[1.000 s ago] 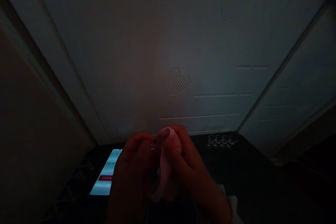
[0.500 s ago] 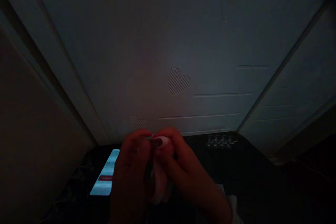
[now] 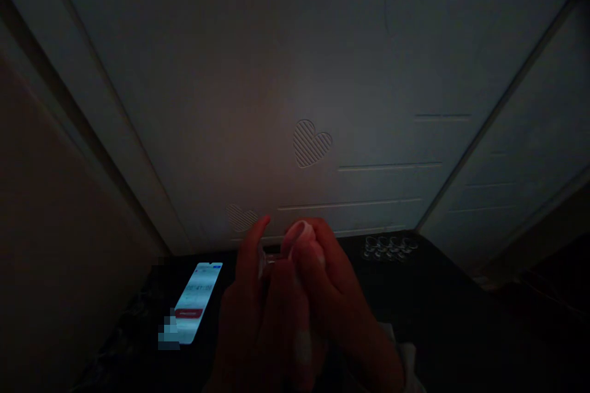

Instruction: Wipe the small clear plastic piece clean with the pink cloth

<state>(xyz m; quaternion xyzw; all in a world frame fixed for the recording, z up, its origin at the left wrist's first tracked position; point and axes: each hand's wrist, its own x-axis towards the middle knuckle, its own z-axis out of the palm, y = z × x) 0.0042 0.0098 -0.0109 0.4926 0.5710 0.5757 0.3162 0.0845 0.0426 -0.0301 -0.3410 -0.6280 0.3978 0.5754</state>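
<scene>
In the dim head view my left hand (image 3: 251, 295) is closed around a small clear glass-like piece (image 3: 268, 261), its edge showing between the fingers. Close against it, my right hand (image 3: 338, 288) grips a pale, pinkish cloth (image 3: 300, 234) that is bunched at the top. A lower fold of that cloth hangs down between the hands. The fingers cover most of the clear piece, so its full shape is hidden. Whether the cloth touches it I cannot tell in this light.
Several small clear glasses (image 3: 389, 247) with round rims stand in a cluster at the back right of the dark tabletop (image 3: 428, 301). A lit phone (image 3: 205, 285) lies to the left. Behind the table rises a pale panel (image 3: 221, 104) with carved hearts.
My left hand has shifted right and its finger has lifted, so the clear piece now shows. The cloth in my right hand has moved slightly up and right. More of the phone is uncovered.
</scene>
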